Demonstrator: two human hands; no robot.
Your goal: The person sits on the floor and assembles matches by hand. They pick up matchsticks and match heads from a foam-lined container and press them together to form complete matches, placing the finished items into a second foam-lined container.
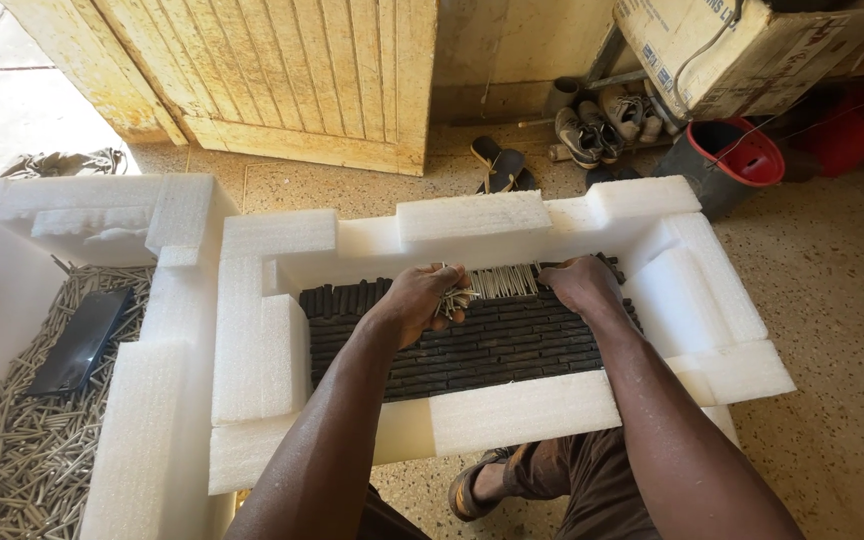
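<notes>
Left hand clenched round bundle of pale sticks, supply kept close. Right hand fingers pressed down on pale row at far edge of white foam tray, keeping it aligned atop dark rods.

A bunch of thin, pale metal-grey sticks sits bundled in the left hand, pointing loosely to the right. A second set of the same pale sticks lies side by side in a flat, even row under the right hand, near the far edge of the white foam tray. Below them, rows of short black sticks cover the tray's floor, packed tightly end to end and running parallel to the near edge.
</notes>
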